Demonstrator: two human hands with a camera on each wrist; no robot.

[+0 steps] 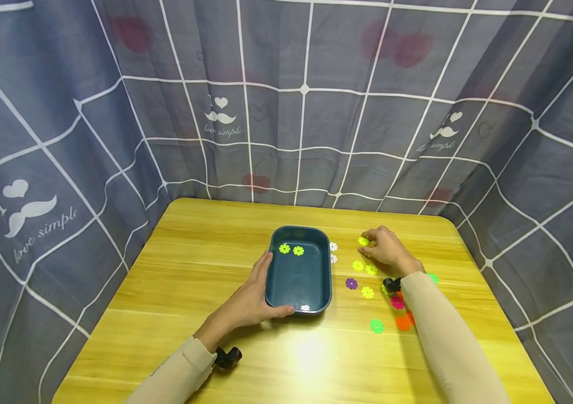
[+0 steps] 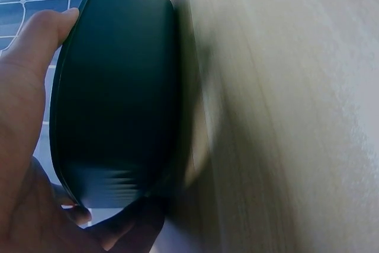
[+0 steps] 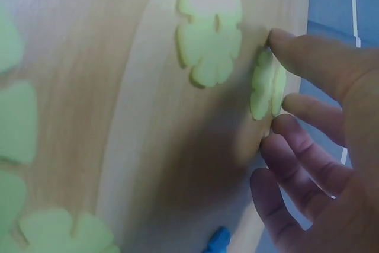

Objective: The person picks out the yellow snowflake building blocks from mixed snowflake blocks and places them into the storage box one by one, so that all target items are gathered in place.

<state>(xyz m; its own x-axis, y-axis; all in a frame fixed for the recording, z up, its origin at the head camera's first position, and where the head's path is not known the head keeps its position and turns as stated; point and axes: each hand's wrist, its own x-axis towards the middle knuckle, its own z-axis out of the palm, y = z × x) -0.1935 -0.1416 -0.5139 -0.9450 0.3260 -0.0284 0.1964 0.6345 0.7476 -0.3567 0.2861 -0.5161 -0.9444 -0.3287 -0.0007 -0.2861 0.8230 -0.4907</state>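
Observation:
A dark teal plastic tray (image 1: 298, 283) stands on the table with two yellow-green flower-shaped discs (image 1: 298, 251) inside, near its far end. My left hand (image 1: 248, 297) grips its near left corner, thumb over the front rim and fingers along the left wall; the left wrist view shows the thumb (image 2: 44, 34) on the rim. To the right of the tray, my right hand (image 1: 389, 249) has a yellow-green disc (image 1: 363, 240) between thumb and forefinger. In the right wrist view this notched disc (image 3: 260, 87) is seen at a slant against the fingertips.
White discs (image 1: 334, 247) lie against the tray's right side. Around the right forearm are more yellow discs (image 1: 367, 292), a purple one (image 1: 351, 284), a green one (image 1: 376, 326), a pink one (image 1: 397, 303) and orange ones (image 1: 403, 322). A grey checked curtain (image 1: 276, 123) encloses the table.

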